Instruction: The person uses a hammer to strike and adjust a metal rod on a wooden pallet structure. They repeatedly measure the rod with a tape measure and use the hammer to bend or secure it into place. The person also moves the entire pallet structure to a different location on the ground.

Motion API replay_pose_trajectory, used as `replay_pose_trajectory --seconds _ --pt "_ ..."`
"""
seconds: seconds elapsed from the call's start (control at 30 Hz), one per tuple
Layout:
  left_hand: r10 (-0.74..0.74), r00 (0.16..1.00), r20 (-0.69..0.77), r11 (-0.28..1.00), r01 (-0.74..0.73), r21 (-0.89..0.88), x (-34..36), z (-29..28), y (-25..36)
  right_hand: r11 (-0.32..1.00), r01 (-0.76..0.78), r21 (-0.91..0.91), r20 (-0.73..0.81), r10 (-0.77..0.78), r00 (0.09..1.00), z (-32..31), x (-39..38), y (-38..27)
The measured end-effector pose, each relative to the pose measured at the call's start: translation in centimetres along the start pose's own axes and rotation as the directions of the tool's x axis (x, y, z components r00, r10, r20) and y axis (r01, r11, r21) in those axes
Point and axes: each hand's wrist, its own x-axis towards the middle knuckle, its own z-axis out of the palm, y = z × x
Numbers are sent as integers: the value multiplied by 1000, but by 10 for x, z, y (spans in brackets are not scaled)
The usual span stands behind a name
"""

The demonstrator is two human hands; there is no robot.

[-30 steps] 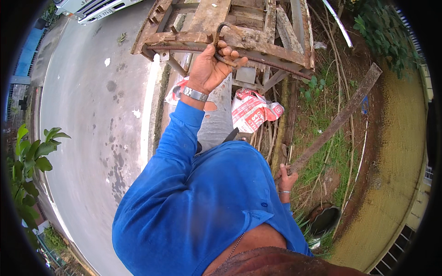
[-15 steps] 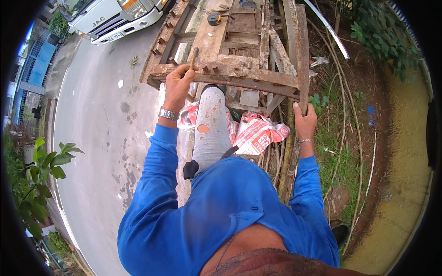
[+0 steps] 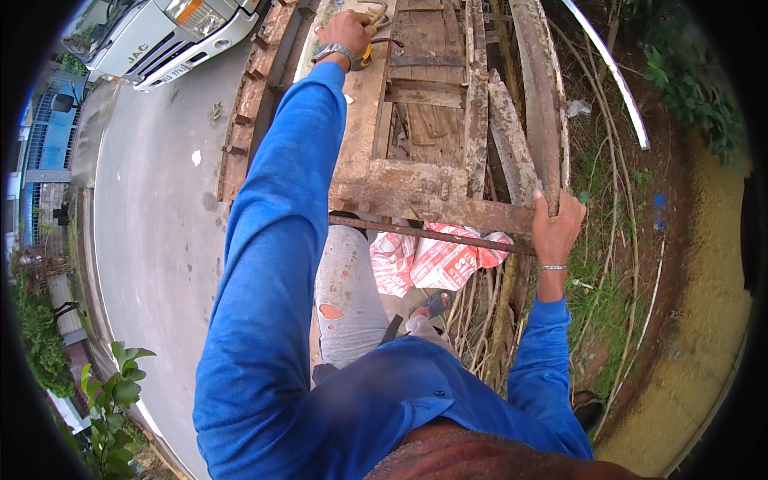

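My left hand (image 3: 348, 34) reaches far forward over a wooden plank (image 3: 358, 128), its fingers curled beside some bent, rusty metal pieces (image 3: 376, 12). What it pinches, if anything, is too small to make out. A yellow and black tape measure (image 3: 365, 58) lies just by that wrist, partly covered by the hand. At the right, my right hand (image 3: 558, 228) is wrapped round the near end of a long rusty metal bar (image 3: 541, 96). This bar runs along the right side of a worn frame (image 3: 436, 190) of wood and rusty metal.
Short pegs (image 3: 254, 74) stick out along the frame's left beam. A thin rusty rod (image 3: 432, 234) crosses below the frame's near edge, above red and white sacks (image 3: 448, 260). A white truck (image 3: 172, 40) stands on the road at the far left. Branches and a yellow wall (image 3: 680, 344) are at the right.
My left hand has moved from the frame's near edge forward to the tape measure and bent metal pieces. My right hand keeps its grip on the bar. The view has shifted forward.
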Motion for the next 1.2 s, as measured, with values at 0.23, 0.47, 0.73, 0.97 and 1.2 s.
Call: replay_pose_trajectory --seconds 0.23,0.47,0.73,0.97,1.2 --pt "72 996 49 993 -76 90 47 47 -27 998 -19 59 22 18 1000 3 7 -6" --pt "143 977 158 939 -184 289 49 30 0 999 -13 52 62 10 998 0 9 -6" --pt "82 995 -62 995 -85 -44 72 30 -30 999 3 54 66 -7 998 0 10 -8" --pt "90 973 -212 985 -118 -125 67 37 -39 998 -19 60 74 15 997 0 10 -7" --pt "9 995 97 1000 -11 24 61 34 -11 997 -19 75 63 14 998 -3 9 -8"
